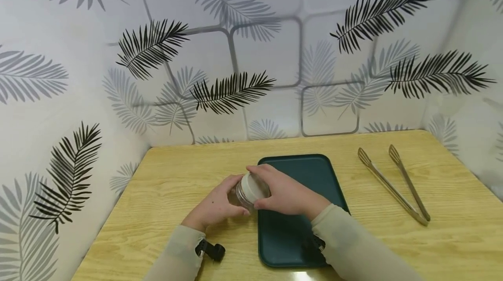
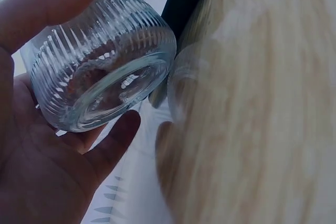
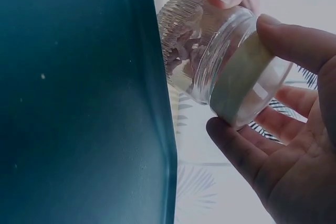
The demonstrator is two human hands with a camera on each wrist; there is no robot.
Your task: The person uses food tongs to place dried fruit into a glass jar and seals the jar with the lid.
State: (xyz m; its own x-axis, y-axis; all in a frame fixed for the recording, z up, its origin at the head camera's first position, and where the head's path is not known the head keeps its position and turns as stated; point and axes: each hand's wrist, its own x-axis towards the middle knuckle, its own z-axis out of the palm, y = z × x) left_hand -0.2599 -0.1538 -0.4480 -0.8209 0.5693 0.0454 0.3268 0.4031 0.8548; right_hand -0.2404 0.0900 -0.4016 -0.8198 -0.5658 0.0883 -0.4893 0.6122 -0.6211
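Observation:
My left hand [image 1: 216,204] grips a clear glass jar [image 2: 105,51] with vertical ribs round its body. The jar is tilted, its thick round base facing the left wrist camera. At its mouth is a pale, off-white lid [image 1: 251,188] with a clear top [image 3: 268,90]. My right hand [image 1: 288,193] holds this lid, thumb on one side of the rim and fingers on the other. Screw threads show on the glass neck [image 3: 215,66] beside the lid. Both hands are over the left edge of a dark green tray [image 1: 292,246].
The tray lies on a light wood-grain table [image 1: 188,167]. Metal tongs [image 1: 410,186] lie spread on the table to the right of the tray. A leaf-patterned wall [image 1: 267,110] stands behind the table, and another side wall [image 1: 47,110] borders it at the left.

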